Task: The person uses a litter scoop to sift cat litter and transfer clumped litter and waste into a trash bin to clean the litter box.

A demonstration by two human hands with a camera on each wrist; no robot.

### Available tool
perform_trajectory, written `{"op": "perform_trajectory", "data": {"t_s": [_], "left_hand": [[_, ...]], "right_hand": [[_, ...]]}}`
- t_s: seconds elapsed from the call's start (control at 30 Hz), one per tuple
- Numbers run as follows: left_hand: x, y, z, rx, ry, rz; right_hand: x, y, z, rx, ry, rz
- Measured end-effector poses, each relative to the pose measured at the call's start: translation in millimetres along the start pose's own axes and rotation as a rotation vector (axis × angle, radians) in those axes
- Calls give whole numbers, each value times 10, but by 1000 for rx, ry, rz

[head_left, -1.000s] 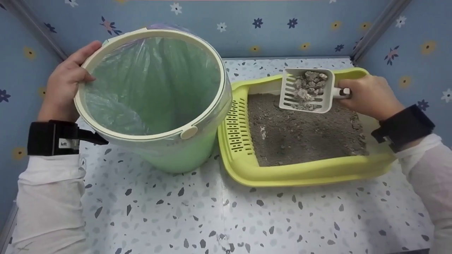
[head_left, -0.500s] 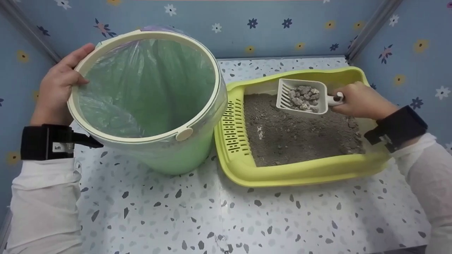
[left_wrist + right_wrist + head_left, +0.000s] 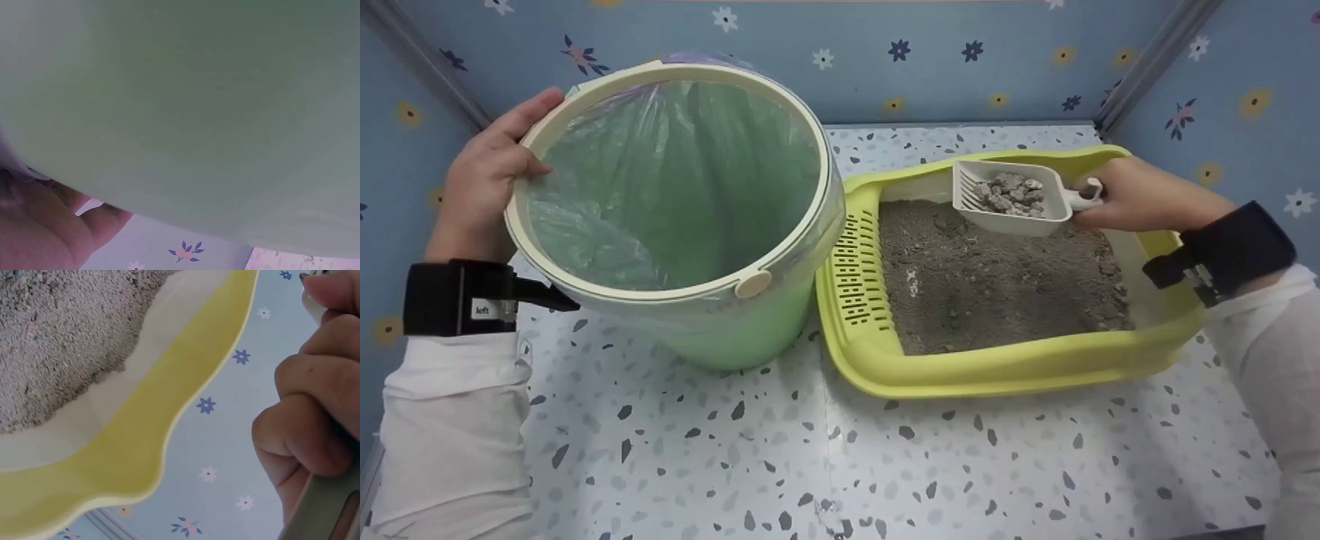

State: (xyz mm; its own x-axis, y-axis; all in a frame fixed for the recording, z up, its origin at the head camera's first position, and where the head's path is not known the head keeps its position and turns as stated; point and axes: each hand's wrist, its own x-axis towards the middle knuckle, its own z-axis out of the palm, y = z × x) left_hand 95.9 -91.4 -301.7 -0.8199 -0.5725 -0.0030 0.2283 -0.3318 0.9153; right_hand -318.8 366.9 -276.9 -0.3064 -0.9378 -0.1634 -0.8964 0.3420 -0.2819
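Head view: the left hand (image 3: 484, 184) grips the rim of the tilted bin (image 3: 675, 195), fingers partly hidden outside the wall. The right hand (image 3: 1140, 202) holds the scoop (image 3: 1009, 199), its fingers curled round the handle, which they mostly cover, above the litter tray (image 3: 997, 367). Clumps (image 3: 1009, 193) lie in the scoop. Left wrist view is filled by the blurred bin wall.

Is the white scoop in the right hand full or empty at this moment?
Loaded. The scoop carries a heap of grey clumps and is held by the right hand above the grey litter in the yellow tray.
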Motion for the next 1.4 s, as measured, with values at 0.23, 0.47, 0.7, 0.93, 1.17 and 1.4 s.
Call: {"op": "perform_trajectory", "data": {"t_s": [0.23, 0.47, 0.7, 0.93, 1.17, 1.4], "left_hand": [[17, -7, -6, 31, -12, -1], [23, 3, -48, -6, -16, -17], [16, -16, -23, -47, -28, -28], [15, -26, 6, -29, -49, -31], [48, -40, -13, -50, -67, -8], [94, -31, -99, -40, -48, -13]], "right_hand": [[62, -150, -247, -97, 21, -19], [200, -398, -491, -158, 72, -129], [348, -658, -694, -209, 114, -218], [491, -937, -788, -254, 112, -265], [660, -1306, -851, -300, 58, -226], [881, -1538, -851, -346, 129, -298]]}}
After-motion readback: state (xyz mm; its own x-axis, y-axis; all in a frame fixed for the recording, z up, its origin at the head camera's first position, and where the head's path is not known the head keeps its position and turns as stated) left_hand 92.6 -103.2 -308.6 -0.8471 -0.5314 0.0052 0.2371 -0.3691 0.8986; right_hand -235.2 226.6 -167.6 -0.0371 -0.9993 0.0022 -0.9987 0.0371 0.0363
